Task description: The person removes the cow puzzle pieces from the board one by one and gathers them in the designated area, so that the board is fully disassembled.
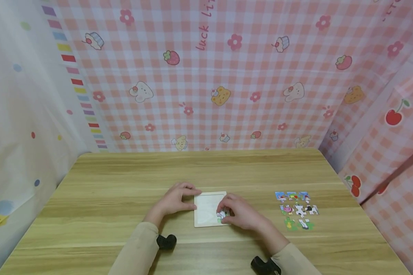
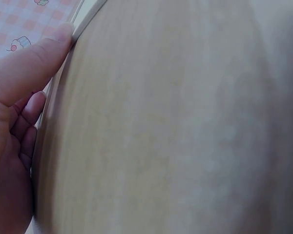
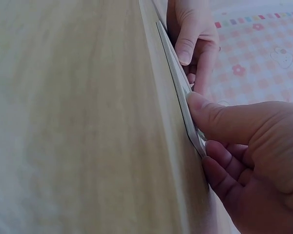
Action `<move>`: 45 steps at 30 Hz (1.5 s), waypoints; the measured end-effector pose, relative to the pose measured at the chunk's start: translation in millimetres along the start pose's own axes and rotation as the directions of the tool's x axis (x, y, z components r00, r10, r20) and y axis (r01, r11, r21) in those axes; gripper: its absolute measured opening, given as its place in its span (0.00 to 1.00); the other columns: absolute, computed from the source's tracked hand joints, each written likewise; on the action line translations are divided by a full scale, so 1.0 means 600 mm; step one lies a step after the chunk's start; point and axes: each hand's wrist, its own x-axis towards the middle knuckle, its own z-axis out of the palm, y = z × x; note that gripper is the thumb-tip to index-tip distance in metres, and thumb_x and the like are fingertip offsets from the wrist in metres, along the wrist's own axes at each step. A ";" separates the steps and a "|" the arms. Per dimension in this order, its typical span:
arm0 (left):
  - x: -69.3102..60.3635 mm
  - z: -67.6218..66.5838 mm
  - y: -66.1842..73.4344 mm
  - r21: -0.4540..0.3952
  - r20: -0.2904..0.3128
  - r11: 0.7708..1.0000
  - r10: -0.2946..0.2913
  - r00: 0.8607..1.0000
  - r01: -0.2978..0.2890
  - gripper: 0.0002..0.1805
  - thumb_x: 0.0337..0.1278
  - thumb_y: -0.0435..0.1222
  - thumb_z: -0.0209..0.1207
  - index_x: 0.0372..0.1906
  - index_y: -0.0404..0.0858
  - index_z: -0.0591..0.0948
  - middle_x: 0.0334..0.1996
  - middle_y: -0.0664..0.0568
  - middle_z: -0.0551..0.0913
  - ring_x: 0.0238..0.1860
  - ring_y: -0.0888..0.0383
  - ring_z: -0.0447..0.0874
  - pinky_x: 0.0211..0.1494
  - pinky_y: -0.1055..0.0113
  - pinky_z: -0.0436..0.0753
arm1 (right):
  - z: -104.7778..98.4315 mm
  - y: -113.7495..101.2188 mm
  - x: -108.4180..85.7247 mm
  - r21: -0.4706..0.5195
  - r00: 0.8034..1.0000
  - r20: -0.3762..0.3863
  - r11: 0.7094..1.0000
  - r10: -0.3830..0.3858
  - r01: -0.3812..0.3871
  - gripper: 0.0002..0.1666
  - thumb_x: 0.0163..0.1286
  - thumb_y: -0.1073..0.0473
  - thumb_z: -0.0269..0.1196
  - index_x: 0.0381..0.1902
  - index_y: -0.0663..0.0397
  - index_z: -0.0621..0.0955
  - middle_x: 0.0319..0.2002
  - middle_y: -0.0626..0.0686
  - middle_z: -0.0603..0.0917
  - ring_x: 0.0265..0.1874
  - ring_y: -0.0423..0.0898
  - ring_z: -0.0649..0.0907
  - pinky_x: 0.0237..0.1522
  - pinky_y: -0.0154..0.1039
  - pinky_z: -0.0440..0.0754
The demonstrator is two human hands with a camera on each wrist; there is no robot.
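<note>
A shallow, pale puzzle tray [image 1: 205, 209] lies on the table, its inside mostly bare. My left hand [image 1: 177, 199] rests at its left side, thumb touching the left edge and fingertips at the upper left corner. In the left wrist view, the left thumb [image 2: 34, 66] lies nearly straight along the rim. My right hand [image 1: 242, 213] pinches a puzzle piece [image 1: 221, 216] with green and white print in the tray's lower right corner. Fingers partly hide that piece. The right wrist view has the right hand [image 3: 263, 146] at the tray's edge [image 3: 178, 80].
Several loose puzzle pieces [image 1: 299, 209] lie in rows to the right of the tray, printed in blue, green, pink and white. The wood-grain table [image 1: 130, 175] ends at a pink checked curtain [image 1: 199, 114] behind. Black wrist devices [image 1: 166, 242] sit on both forearms.
</note>
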 end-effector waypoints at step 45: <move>0.000 -0.002 -0.001 0.012 0.013 1.000 -0.004 1.000 0.004 0.26 0.59 0.42 0.73 0.62 0.41 0.85 0.59 0.46 0.80 0.62 0.44 0.74 0.68 0.44 0.71 | 0.003 0.001 -0.004 0.163 0.995 -0.069 0.984 0.078 -0.066 0.12 0.68 0.69 0.69 0.46 0.50 0.84 0.36 0.43 0.86 0.39 0.40 0.83 0.48 0.40 0.83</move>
